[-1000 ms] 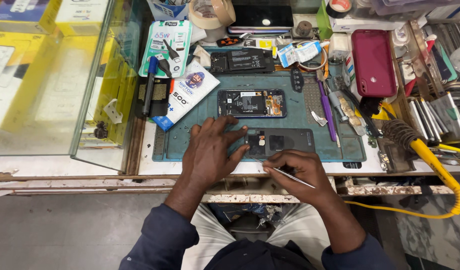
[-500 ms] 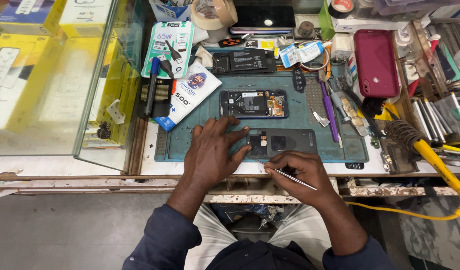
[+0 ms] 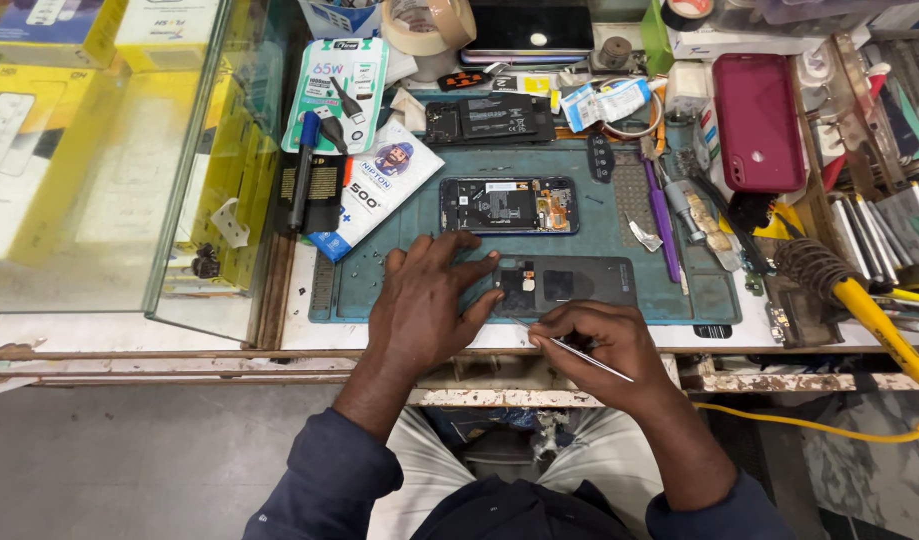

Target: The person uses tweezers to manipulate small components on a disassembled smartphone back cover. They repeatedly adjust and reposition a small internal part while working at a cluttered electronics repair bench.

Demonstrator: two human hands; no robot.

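Note:
My left hand point(image 3: 426, 305) lies flat, fingers spread, on the teal work mat point(image 3: 399, 225), its fingertips touching the left end of a dark phone back cover point(image 3: 579, 282). My right hand point(image 3: 599, 350) pinches thin metal tweezers point(image 3: 579, 357) with the tip pointing at the cover's near edge. Above them, an opened phone point(image 3: 509, 205) with exposed insides lies on the mat. A black phone part with a battery point(image 3: 489, 118) sits farther back.
A glass display case point(image 3: 109, 160) with yellow boxes stands at left. A red phone case point(image 3: 757, 120), purple tool point(image 3: 661, 215), tape roll point(image 3: 429, 25), charger package point(image 3: 337, 90) and a yellow-handled soldering iron point(image 3: 869, 310) crowd the right and back.
Both hands stay in nearly the same place; the view has shifted slightly. The tweezers remain held in my right hand.

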